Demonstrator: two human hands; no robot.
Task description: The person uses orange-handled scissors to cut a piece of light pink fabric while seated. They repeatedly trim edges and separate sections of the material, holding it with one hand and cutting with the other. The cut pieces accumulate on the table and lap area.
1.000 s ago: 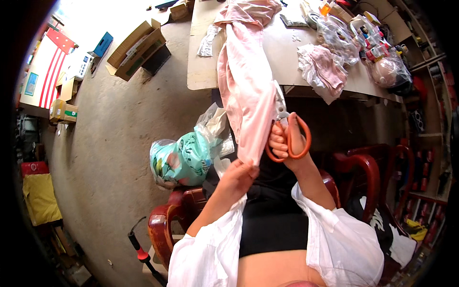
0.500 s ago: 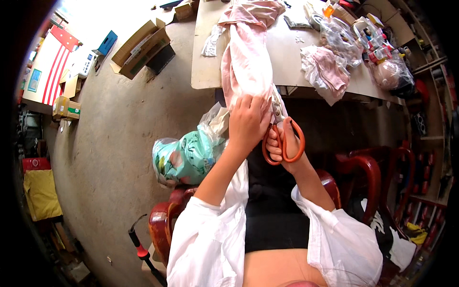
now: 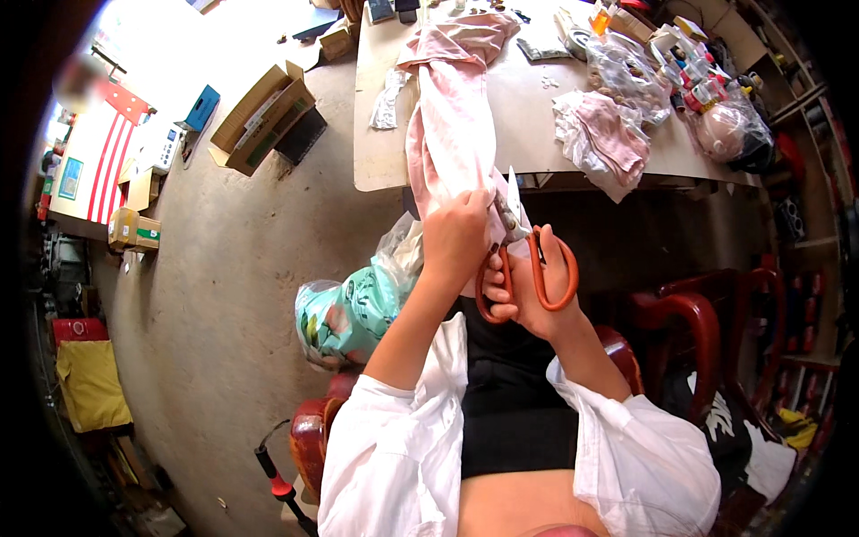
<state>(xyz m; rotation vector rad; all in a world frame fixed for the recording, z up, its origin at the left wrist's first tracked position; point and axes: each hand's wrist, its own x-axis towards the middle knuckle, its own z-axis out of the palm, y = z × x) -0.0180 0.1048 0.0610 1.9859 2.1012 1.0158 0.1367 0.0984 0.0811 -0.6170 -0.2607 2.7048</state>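
A long length of pale pink fabric (image 3: pixel 452 116) drapes from the table (image 3: pixel 380 170) down toward me. My left hand (image 3: pixel 455 234) is closed on it, fingertips pinched near its lower right side, and covers part of it. My right hand (image 3: pixel 535 300) grips large scissors with orange-red handles (image 3: pixel 561 286) just right of and below my left hand. A silver blade points up beside the fabric; whether the blades are cutting into it I cannot tell.
On the table lie folded pink-and-white cloth (image 3: pixel 608 134) and plastic bags (image 3: pixel 626 76) with small items. A turquoise bag (image 3: pixel 344 318) rests left of my legs. Red wooden chairs (image 3: pixel 689 313) stand around me. Cardboard boxes (image 3: pixel 255 116) sit at upper left, shelving (image 3: pixel 805 233) at right.
My left hand has moved up the fabric from its lower end to beside the scissors. The scissors' handles have shifted slightly. The table appears a little lower in the picture.
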